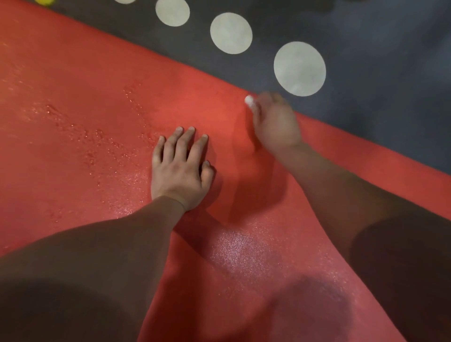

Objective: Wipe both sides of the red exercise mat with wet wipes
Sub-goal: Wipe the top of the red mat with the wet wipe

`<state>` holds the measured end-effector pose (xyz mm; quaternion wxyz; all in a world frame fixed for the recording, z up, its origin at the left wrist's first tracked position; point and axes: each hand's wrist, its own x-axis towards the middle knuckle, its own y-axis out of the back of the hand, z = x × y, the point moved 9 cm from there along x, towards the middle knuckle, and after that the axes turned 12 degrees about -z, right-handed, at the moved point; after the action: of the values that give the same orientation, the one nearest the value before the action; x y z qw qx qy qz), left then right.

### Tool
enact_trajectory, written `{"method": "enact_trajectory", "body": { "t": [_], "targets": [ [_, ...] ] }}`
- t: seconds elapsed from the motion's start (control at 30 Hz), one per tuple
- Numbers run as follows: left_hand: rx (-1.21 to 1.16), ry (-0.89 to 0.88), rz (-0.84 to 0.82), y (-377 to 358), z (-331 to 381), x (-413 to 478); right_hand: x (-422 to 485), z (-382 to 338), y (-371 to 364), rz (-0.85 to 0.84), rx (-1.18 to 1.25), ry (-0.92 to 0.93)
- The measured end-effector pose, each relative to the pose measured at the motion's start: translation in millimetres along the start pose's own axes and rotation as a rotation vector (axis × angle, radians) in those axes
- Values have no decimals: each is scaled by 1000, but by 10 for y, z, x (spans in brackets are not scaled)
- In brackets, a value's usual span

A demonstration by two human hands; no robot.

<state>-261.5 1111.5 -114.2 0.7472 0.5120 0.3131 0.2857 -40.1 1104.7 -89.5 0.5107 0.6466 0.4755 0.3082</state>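
The red exercise mat [97, 136] lies flat across most of the head view, its far edge running diagonally from upper left to right. Wet streaks glisten on its left and lower middle parts. My left hand [180, 168] rests flat on the mat near the centre, fingers straight and spread. My right hand [275, 122] is blurred at the mat's far edge and grips a small white wet wipe [249, 100], of which only a bunched bit shows past the fingers.
Beyond the mat lies a dark grey carpet [378, 61] with pale round dots [299, 68]. A small yellow object [45, 2] peeks in at the top left corner. My knees shade the bottom of the view.
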Motion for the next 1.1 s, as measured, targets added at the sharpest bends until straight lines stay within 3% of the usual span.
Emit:
{"method": "enact_trajectory", "body": {
  "t": [0.07, 0.1, 0.23, 0.3, 0.43, 0.5, 0.6, 0.73, 0.9, 0.93, 1.1],
  "targets": [
    [1, 1, 3, 1, 2, 2, 142, 117, 24, 21, -13, -167],
    [1, 4, 1, 0, 1, 5, 168, 5, -7, 12, 0, -133],
    [15, 2, -5, -4, 6, 5, -150, -715, -231, -177, 121, 349],
    [17, -4, 3, 5, 5, -1, -217, -682, -239, -249, 79, 409],
    [0, 10, 3, 9, -1, 3, 163, -80, 15, -38, 16, 23],
    [-12, 8, 11, 14, 0, 6, 305, -15, 41, -7, 17, -86],
    [-22, 2, 31, 25, 0, -7, 261, -396, -50, 8, 133, 62],
    [-20, -10, 44, 20, 6, -18, 4, -728, -211, -124, 121, 351],
    [-14, -15, 67, 22, -5, -17, 439, -188, -42, -21, 67, -51],
    [-10, -20, 69, 20, -3, -18, 471, -218, -49, -25, 78, -62],
    [-12, -29, 60, 6, 12, -20, 26, -778, -236, -186, 144, 377]
  ]
}}
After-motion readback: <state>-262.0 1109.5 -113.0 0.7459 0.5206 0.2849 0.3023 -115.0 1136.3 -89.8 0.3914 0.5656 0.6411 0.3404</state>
